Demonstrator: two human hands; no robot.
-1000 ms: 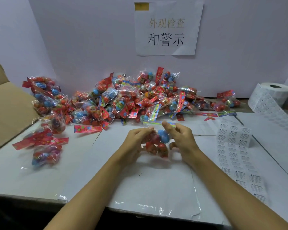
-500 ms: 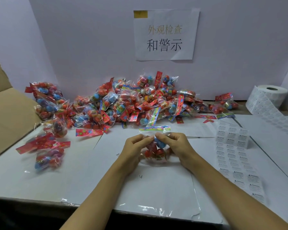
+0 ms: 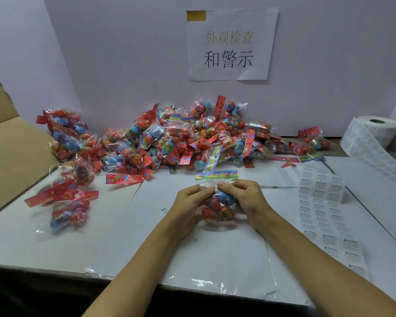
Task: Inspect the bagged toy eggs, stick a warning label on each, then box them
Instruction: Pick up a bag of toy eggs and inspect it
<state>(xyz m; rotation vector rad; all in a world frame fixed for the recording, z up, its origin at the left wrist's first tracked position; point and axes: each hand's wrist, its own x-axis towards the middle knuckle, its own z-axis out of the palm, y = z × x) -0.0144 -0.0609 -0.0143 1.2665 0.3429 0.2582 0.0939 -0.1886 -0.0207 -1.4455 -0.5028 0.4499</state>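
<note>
Clear bag of eggs (image 3: 218, 208), red and blue, striped header upward, fingers of both hands (image 3: 188, 200) (image 3: 242, 195) pinching its neck.

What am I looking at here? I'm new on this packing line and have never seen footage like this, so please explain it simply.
This is one picture from a camera worn on a person's head, looking forward and down, so the two bare arms are the wearer's own. The left hand and right hand pinch one clear bag of toy eggs over the white table. Behind lies a big pile of bagged eggs, with a few more bags at the left beside a cardboard box. On the right are a sheet of warning labels and a label roll. A paper sign hangs on the wall.
</note>
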